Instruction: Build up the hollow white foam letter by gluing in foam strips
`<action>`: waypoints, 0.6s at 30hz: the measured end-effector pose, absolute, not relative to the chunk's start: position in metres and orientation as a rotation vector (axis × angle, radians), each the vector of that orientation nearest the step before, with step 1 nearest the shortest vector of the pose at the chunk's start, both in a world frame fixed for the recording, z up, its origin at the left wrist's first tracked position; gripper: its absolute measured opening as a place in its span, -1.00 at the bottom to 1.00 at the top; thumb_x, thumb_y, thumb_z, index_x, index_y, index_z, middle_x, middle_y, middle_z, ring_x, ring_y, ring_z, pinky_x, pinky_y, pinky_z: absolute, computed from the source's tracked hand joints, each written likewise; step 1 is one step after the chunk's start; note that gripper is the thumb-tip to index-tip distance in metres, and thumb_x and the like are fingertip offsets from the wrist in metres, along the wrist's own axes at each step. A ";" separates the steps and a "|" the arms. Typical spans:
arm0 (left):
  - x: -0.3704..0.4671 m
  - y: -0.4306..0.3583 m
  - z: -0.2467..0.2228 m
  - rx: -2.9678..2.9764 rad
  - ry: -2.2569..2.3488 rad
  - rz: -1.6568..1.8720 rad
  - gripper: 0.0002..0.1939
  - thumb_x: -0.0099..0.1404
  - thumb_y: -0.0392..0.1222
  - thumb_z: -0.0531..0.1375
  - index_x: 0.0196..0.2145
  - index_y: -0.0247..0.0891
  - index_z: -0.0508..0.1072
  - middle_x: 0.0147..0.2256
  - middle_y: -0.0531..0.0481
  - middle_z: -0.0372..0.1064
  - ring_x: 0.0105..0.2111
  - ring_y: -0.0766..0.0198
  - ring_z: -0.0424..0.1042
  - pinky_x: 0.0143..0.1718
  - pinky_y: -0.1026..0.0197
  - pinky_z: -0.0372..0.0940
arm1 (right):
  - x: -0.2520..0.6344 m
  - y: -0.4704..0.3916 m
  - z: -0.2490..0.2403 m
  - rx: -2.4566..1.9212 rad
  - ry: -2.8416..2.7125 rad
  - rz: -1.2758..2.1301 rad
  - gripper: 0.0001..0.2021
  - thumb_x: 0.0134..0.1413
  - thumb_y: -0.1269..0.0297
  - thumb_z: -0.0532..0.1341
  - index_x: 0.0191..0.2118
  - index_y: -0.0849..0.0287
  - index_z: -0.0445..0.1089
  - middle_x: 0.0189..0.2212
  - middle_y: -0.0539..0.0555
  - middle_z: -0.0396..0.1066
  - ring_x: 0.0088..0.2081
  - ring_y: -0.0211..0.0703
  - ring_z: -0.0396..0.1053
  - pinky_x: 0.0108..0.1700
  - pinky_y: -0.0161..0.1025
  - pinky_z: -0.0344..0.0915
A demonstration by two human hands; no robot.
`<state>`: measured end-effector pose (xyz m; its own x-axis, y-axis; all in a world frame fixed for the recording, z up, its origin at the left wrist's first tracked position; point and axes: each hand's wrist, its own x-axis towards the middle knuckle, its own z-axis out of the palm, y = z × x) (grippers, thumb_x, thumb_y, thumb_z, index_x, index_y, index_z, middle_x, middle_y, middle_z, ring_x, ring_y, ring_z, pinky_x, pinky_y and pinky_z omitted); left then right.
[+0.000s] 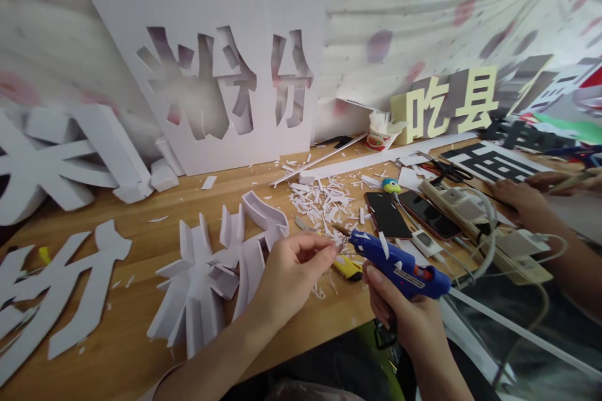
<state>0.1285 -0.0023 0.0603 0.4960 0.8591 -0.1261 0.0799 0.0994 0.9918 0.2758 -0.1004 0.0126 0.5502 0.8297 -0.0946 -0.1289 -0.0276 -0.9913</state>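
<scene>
My right hand [404, 307] is wrapped round the grip of a blue glue gun [399, 265], whose nozzle points left. Just left of the nozzle, my left hand [301, 263] has thumb and forefinger pinched together; what they hold, if anything, is too small to tell. Beyond my left hand stands a white foam character [195, 285] with raised walls on the wooden table [155, 200]. A yellow cutter [348, 267] lies below the nozzle. Small white scraps [324, 200] are heaped behind my hands.
Flat white cut-outs [89, 282] lie at the left. A white board [235, 0] with cut-out shapes leans behind. Two phones [388, 214], a power strip [517, 260] with cables and scissors [446, 170] are at the right. Another person's hands [517, 197] are at the far right.
</scene>
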 end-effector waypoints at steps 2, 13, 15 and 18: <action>0.124 -0.001 0.058 1.385 0.930 0.719 -0.73 0.22 0.03 0.30 -0.35 -0.22 0.66 -0.39 -0.01 0.48 -0.40 0.30 0.33 -0.39 0.25 0.16 | 0.279 -0.098 0.012 -1.423 -0.666 0.783 -0.58 0.03 -0.08 0.44 -0.46 0.17 0.39 -0.77 -0.12 0.14 -0.72 -0.40 0.05 -0.65 -0.37 -0.07; 0.101 0.018 0.065 1.797 1.010 0.823 -0.81 0.25 -0.03 0.29 -0.41 -0.13 0.66 -0.32 -0.01 0.58 -0.31 0.19 0.44 -0.31 0.18 0.27 | 0.304 -0.095 0.014 -1.443 -0.551 0.602 -0.58 -0.10 -0.01 0.51 -0.36 0.20 0.39 -0.76 -0.16 0.16 -0.73 -0.39 0.08 -0.68 -0.41 0.00; 0.111 0.023 0.064 1.845 0.979 0.827 -0.82 0.26 -0.07 0.29 -0.40 -0.13 0.67 -0.35 -0.01 0.57 -0.36 0.21 0.43 -0.34 0.18 0.26 | 0.308 -0.095 0.016 -1.415 -0.531 0.614 -0.59 -0.09 0.01 0.51 -0.36 0.20 0.39 -0.75 -0.17 0.16 -0.74 -0.39 0.08 -0.68 -0.42 -0.01; 0.135 0.031 0.059 1.838 0.902 0.803 -0.85 0.24 -0.12 0.30 -0.42 -0.14 0.66 -0.33 -0.04 0.58 -0.35 0.19 0.46 -0.29 0.15 0.31 | 0.313 -0.096 0.022 -1.372 -0.509 0.637 -0.62 -0.08 0.05 0.51 -0.38 0.20 0.40 -0.76 -0.17 0.14 -0.74 -0.41 0.06 -0.69 -0.43 -0.05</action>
<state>0.1350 0.0315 0.0589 0.5209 0.8398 0.1531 0.2492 -0.3211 0.9137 0.3131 -0.0957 0.0217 0.7324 0.6801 -0.0331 -0.1183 0.0792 -0.9898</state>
